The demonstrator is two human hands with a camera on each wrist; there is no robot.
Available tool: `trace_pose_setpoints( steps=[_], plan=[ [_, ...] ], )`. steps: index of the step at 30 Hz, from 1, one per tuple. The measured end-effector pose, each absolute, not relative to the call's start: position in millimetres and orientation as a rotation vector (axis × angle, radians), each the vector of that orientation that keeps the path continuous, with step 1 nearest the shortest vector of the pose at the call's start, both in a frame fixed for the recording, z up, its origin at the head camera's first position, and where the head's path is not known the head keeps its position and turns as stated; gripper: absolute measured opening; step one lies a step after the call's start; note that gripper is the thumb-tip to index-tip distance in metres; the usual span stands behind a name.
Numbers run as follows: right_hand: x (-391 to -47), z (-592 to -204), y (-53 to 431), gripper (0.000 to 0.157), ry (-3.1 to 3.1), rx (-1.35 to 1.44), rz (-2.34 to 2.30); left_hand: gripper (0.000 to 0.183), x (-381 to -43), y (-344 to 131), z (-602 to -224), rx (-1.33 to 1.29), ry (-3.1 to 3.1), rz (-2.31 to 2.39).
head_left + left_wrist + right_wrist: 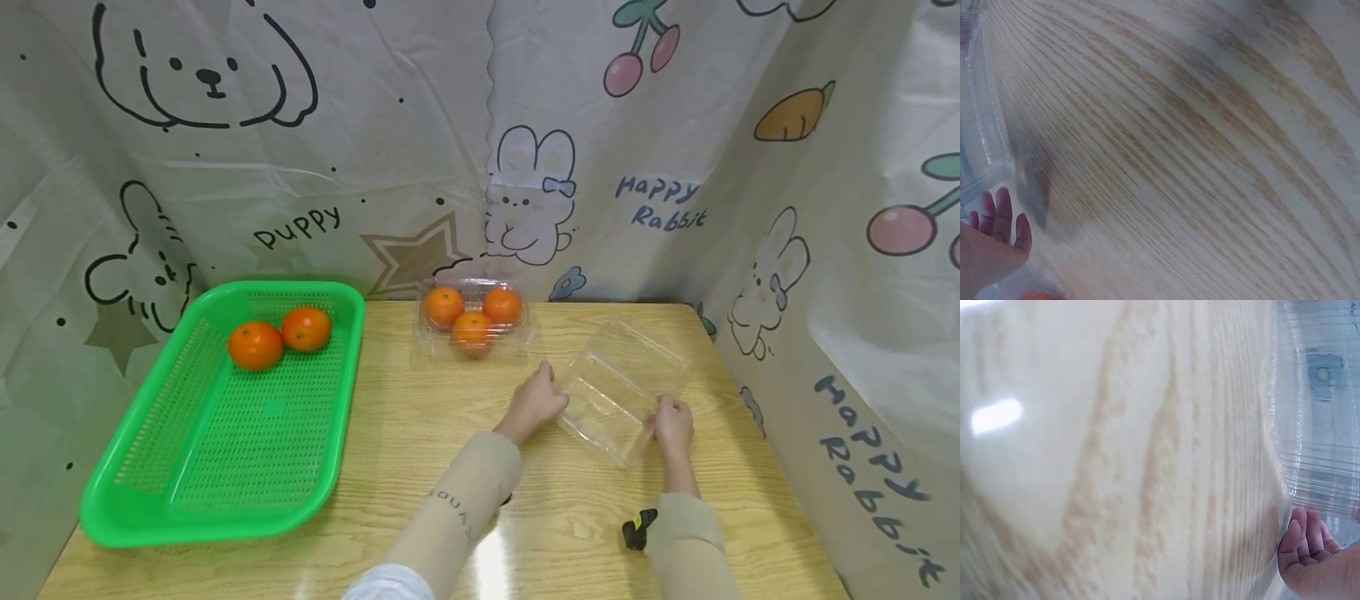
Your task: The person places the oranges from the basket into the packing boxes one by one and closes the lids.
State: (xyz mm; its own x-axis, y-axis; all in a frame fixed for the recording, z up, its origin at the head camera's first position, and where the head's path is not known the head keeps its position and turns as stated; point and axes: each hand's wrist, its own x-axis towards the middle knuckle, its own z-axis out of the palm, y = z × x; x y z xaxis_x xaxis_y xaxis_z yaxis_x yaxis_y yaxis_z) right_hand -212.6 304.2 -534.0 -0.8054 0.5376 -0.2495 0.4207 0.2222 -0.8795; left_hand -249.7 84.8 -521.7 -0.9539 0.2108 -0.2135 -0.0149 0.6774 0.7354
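Observation:
A clear plastic clamshell box (606,408) sits angled on the right part of the table, its lid folded open toward the back. My left hand (536,403) is at the box's left corner; in the left wrist view its fingers (1002,215) are fairly straight and apart, beside the corner. Whether they touch the plastic is hard to tell. At the opposite side, my right hand (672,423) pinches the box's edge; the right wrist view shows curled fingers (1315,534) against the clear wall. The box holds nothing.
A green basket (347,400) stands at the left with two oranges (256,345) at its far end. Near the back wall, another clear box (517,343) holds three oranges (472,333). A printed cloth (420,150) encloses the table's back and sides.

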Motion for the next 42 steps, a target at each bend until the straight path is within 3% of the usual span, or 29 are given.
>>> trace_pose_setpoints(
  steps=[17, 23, 30, 42],
  plan=[
    [-211, -544, 293, 0.044, -2.393, -0.891, 1.381, 0.015, -246, 70, -530, 0.401, 2.786, 0.982],
    [-213, -546, 289, 0.039, -2.384, -0.834, 1.380, 0.013, -243, 62, -532, 0.437, 2.798, 0.994],
    [-212, -547, 287, 0.043, -2.400, -0.751, 1.372, 0.014, -240, 56, -534, 0.459, 2.816, 0.990],
    [-211, -548, 281, 0.032, -2.377, -0.672, 1.390, 0.012, -227, 49, -534, 0.539, 2.944, 0.853]
  ],
)
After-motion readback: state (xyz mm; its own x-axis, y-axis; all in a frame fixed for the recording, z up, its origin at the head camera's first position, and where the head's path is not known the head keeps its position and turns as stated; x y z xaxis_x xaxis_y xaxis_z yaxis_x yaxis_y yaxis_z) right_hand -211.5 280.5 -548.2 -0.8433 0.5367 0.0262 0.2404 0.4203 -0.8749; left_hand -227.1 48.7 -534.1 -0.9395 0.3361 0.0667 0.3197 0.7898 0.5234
